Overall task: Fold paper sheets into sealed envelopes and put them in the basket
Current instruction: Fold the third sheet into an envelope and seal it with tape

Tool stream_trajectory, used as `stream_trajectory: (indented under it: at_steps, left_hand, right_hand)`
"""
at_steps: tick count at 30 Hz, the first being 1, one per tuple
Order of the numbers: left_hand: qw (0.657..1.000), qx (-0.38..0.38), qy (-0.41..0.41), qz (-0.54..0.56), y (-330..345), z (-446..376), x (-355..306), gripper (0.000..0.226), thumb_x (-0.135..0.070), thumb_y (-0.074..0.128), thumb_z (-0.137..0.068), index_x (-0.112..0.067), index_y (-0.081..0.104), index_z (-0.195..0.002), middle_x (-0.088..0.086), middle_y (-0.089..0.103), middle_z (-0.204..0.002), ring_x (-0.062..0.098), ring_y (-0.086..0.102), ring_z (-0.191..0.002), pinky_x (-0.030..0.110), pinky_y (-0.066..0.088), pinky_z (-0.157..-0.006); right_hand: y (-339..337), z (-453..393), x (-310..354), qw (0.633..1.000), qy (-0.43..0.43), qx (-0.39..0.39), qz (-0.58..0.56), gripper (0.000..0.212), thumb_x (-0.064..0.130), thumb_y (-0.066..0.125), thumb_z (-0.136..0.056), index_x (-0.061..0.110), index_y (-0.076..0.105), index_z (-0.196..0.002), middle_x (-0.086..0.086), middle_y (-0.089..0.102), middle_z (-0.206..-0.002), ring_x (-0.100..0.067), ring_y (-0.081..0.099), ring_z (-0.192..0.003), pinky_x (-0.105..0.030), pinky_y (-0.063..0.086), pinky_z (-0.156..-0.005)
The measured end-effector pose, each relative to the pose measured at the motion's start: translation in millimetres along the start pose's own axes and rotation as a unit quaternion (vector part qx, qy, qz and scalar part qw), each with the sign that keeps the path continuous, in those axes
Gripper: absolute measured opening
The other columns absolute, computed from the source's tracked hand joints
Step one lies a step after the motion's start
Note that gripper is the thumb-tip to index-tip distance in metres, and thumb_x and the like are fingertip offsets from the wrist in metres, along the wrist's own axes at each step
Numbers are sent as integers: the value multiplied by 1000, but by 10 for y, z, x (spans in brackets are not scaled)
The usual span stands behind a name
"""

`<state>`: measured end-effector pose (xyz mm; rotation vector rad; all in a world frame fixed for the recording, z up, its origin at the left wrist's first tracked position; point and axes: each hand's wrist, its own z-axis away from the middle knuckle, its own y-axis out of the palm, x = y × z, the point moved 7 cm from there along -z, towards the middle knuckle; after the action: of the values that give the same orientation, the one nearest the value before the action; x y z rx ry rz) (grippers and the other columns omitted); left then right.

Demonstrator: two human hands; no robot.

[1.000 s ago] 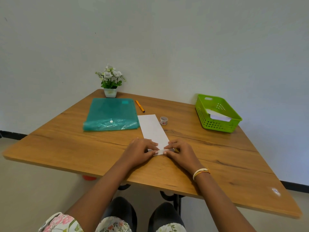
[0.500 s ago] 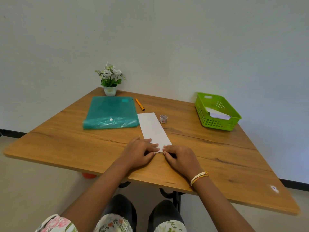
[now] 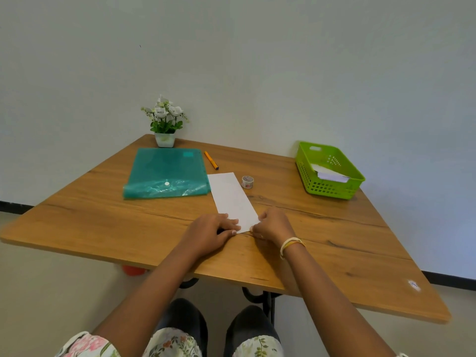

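My right hand (image 3: pixel 274 224) has slid off to the paper strip's (image 3: pixel 233 199) near right corner and pinches it; left hand (image 3: pixel 215 229) presses flat beside it. Fold underway.

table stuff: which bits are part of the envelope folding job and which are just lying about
Part of the job:
paper sheet, under left hand and right hand
green basket, paper already inside
tape roll, probably for sealing

Lying about:
teal folder, perhaps the paper store
orange pen
flower pot
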<state>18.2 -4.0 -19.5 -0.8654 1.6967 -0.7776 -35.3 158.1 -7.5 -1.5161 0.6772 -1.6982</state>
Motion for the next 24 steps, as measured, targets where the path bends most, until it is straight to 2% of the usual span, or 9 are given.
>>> stream_trajectory:
  at_steps: [2, 5, 10, 12, 14, 16, 18, 21, 24]
  left_hand:
    - [1000, -3, 8, -7, -9, 8, -4, 25, -41, 60, -90, -41, 65, -115, -22, 59, -126, 0, 44, -127, 30, 39, -101]
    - [1000, -8, 19, -11, -21, 20, -24, 25, -43, 59, -90, -39, 66, -114, -22, 60, -125, 0, 45, -126, 28, 39, -98]
    - [999, -17, 10, 34, -65, 41, -20, 30, -44, 59, -89, -38, 64, -118, -17, 61, -127, 1, 51, -117, 29, 46, -96]
    - [995, -44, -8, 88, -118, 44, 19, 33, -43, 58, -90, -36, 62, -122, -13, 61, -127, 0, 54, -110, 29, 50, -92]
    - [987, -70, -27, 140, -167, 40, 77, 37, -43, 57, -91, -34, 59, -127, -9, 62, -127, 3, 55, -111, 31, 50, -93]
    - [973, -88, -45, 206, -195, 31, 153, 41, -40, 55, -94, -30, 54, -133, -6, 59, -129, 8, 55, -116, 26, 46, -94]
    - [956, -117, -67, 262, -232, 12, 234, 44, -38, 50, -97, -25, 47, -139, -2, 59, -127, 12, 57, -115, 26, 46, -93]
    - [909, -165, -133, 358, -268, -10, 384, 49, -37, 39, -101, -21, 32, -147, 4, 55, -126, 21, 62, -105, 38, 53, -89]
    - [859, -193, -174, 441, -284, -36, 490, 52, -40, 36, -101, -19, 27, -148, 5, 45, -130, 22, 60, -104, 31, 56, -78]
  right_hand:
    - [24, -48, 10, 999, 30, 13, -4, 28, 25, 80, -75, 11, 60, -89, -6, 58, -85, -20, 58, -81, -25, 38, -51]
    - [18, -114, -16, 998, 58, 16, -29, 34, 25, 84, -71, 13, 53, -79, -6, 60, -86, -23, 63, -87, -27, 45, -60]
    - [-26, -122, -43, 994, 70, 32, -76, 27, 21, 83, -72, 14, 57, -72, -3, 57, -65, -14, 52, -57, -25, 37, -46]
    - [-155, -112, -36, 995, 24, -12, -98, 21, 14, 78, -74, 15, 60, -64, -3, 60, -65, -17, 57, -62, -27, 42, -51]
    - [-378, -56, -29, 990, -48, -94, -93, 17, 8, 72, -74, 17, 62, -64, -3, 63, -69, -22, 60, -70, -29, 41, -57]
    - [-616, 21, -30, 974, -117, -189, -47, 10, 8, 66, -77, 16, 67, -71, -4, 65, -72, -24, 60, -72, -27, 38, -58]
    - [-794, 79, -66, 953, -167, -252, -16, 8, 8, 64, -79, 13, 70, -77, -7, 69, -77, -26, 61, -74, -32, 45, -61]
    - [-901, 101, -209, 941, -201, -273, 3, 12, 3, 63, -78, 14, 69, -75, -7, 68, -74, -27, 62, -72, -35, 48, -61]
    - [-865, 129, -376, 934, -224, -276, 23, 15, -2, 62, -77, 11, 70, -78, -9, 70, -78, -29, 63, -75, -38, 50, -65]
